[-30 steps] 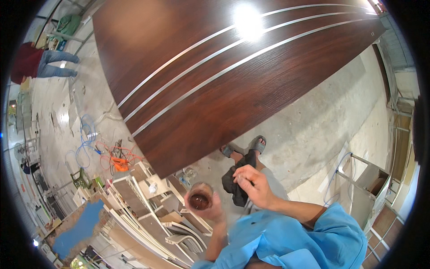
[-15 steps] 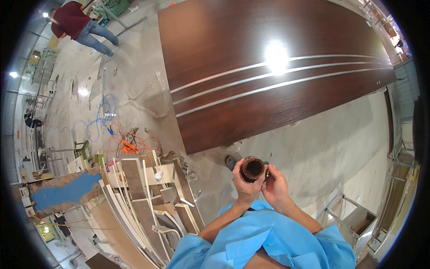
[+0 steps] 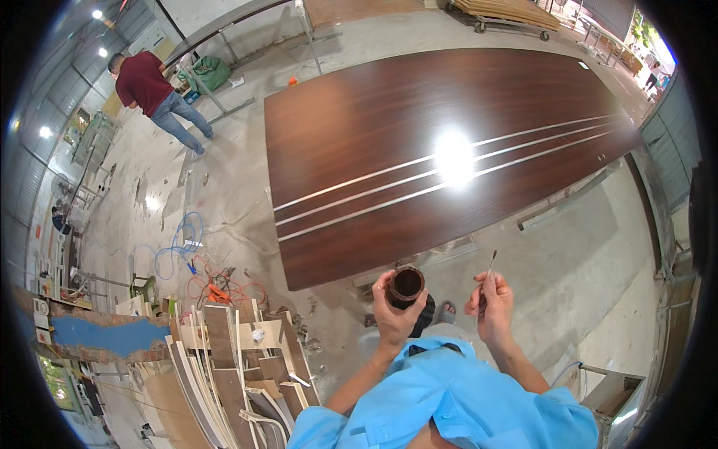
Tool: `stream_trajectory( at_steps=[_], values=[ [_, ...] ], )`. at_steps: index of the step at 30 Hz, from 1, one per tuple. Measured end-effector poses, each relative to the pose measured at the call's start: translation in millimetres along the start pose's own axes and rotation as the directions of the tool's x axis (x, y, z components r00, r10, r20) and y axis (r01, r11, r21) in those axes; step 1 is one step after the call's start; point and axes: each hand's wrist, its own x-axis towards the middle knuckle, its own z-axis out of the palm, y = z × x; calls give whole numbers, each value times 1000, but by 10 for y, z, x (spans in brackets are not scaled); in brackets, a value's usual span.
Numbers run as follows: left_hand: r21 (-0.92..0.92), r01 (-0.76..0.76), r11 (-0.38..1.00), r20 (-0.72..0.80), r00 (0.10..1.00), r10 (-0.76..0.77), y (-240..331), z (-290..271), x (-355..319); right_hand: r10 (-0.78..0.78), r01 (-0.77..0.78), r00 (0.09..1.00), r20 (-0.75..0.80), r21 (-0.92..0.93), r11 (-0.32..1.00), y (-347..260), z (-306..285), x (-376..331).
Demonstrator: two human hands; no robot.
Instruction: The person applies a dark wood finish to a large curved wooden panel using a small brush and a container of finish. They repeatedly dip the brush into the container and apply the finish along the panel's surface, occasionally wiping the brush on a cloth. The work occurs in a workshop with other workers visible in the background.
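My left hand point(image 3: 393, 317) is wrapped round a small dark brown cup-like pot point(image 3: 406, 286), its open mouth tipped up; the inside looks dark. To its right, apart from the pot, my right hand point(image 3: 491, 305) pinches a thin paintbrush point(image 3: 491, 263) with its dark tip pointing up. Beyond both hands lies a large glossy dark brown wooden panel point(image 3: 359, 262) with three pale metallic strips point(image 3: 359, 185) running along it. A bright reflection of light covers part of its surface. Neither hand touches the panel.
Wood and board offcuts point(image 3: 224, 367) are piled at my lower left. Orange cable point(image 3: 218, 292) and blue hose point(image 3: 179, 243) lie on the floor to the left. Farther off, a person in a dark red shirt point(image 3: 146, 86) stands beside a metal frame. A cart point(image 3: 516, 13) carries stacked boards.
My hands have moved apart: the right, with the brush, has gone to the right, away from the pot. The view has tilted up, showing more of the room beyond the panel.
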Motion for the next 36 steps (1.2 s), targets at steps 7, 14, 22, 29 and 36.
stream_trajectory(
  at_steps=[7,14,22,29,36],
  values=[
    [-3,80,997,105,991,-79,61,965,-442,-279,388,922,269,-648,656,-659,-777,-44],
    [71,62,996,99,993,-69,-67,1558,-625,-354,580,800,485,-777,245,-1166,-1023,5],
    [160,-32,987,176,984,3,-42,1959,-624,-384,655,689,614,-755,-33,-1485,-1215,270],
    [164,-96,982,224,973,58,-107,2172,-595,-354,648,688,634,-756,-94,-1513,-1437,386],
    [227,-173,959,256,960,112,-122,2318,-562,-342,588,738,582,-803,-98,-1567,-1665,404]
  ],
)
